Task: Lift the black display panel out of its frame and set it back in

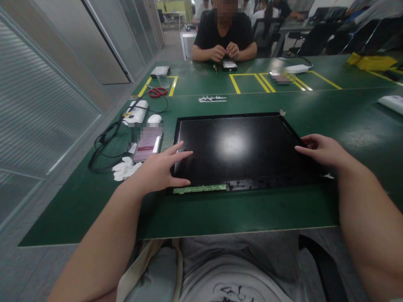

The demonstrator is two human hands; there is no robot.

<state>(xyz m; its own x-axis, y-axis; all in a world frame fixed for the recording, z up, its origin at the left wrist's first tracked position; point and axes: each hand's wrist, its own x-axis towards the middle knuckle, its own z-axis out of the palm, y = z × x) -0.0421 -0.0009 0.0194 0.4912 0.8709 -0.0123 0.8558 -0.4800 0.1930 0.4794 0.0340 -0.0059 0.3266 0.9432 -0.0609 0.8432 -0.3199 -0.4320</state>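
A black LCD screen panel [208,147] lies face up on the green table, with a narrow green circuit board [200,188] along its near left edge. My left hand [160,167] is at the panel's left side, fingers spread over its frame and surface. At the right edge, my right hand [324,151] has its thumb over the frame and its other fingers curled around the outer side; their tips are partly hidden. Small pale tabs stick out at the far right and near right corners.
Left of the panel are a phone [147,142], a white mouse-like object [154,119], crumpled tissue [126,168], a black cable [105,138] and red-handled scissors [157,92]. Thin white strips [212,99] lie beyond it. Across the table, a person [225,37] handles something above a hard drive [229,65].
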